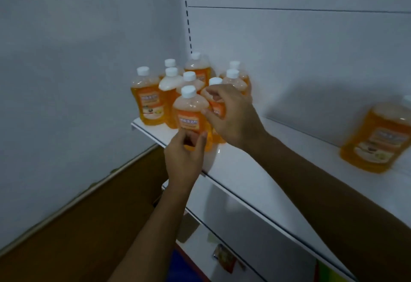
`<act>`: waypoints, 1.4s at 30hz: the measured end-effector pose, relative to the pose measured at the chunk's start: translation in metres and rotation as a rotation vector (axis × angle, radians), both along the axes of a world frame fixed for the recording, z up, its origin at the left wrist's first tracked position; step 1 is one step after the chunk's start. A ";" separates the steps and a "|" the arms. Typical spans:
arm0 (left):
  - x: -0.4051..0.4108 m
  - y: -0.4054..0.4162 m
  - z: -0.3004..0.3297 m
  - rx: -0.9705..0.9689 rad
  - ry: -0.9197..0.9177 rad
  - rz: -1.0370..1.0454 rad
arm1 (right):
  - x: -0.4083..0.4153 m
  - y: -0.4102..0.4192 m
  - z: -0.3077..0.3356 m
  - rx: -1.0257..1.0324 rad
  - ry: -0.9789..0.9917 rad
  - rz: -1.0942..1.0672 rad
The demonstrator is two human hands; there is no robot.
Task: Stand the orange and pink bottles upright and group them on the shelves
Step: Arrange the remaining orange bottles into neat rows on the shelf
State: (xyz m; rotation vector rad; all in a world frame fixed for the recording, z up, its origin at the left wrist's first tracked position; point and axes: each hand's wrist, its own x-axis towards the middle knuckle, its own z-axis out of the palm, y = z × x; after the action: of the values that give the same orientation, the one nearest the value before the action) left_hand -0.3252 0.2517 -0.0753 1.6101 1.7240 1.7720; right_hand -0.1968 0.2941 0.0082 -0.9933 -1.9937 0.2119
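Several orange bottles with white caps stand upright in a cluster (171, 85) at the left end of the white shelf (255, 170). My left hand (184, 159) grips the bottom of the front orange bottle (191, 112), which stands at the shelf's front edge. My right hand (231, 117) is closed around the orange bottle just behind and right of it (214, 97), partly hiding it. One more orange bottle (378, 137) stands alone at the far right, blurred. No pink bottle is in view.
A grey wall meets the shelf's left end, with a brown floor (77, 226) below. A lower shelf (224, 257) holds a small packet and coloured items. The slotted upright (188, 14) runs up the back panel.
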 end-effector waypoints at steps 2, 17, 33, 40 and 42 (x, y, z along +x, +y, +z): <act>-0.013 0.000 -0.002 -0.032 -0.075 0.086 | -0.020 0.001 0.000 -0.004 -0.057 -0.001; -0.015 -0.001 -0.020 -0.226 -0.009 -0.135 | 0.003 -0.006 -0.011 -0.098 -0.035 0.021; 0.182 0.027 0.007 -0.259 0.039 -0.735 | 0.207 -0.063 0.011 -0.233 0.040 -0.478; 0.240 0.037 0.003 -0.293 0.081 -0.866 | 0.252 -0.076 0.003 -0.190 -0.001 -0.625; 0.246 0.039 0.001 -0.325 0.086 -0.881 | 0.259 -0.076 0.000 -0.210 -0.034 -0.645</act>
State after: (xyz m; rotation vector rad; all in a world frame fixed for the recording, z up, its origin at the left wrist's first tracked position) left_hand -0.0791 0.2905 -0.0748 1.8740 0.9750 0.9583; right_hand 0.0618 0.2184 0.0087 -1.7235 -1.6001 0.0460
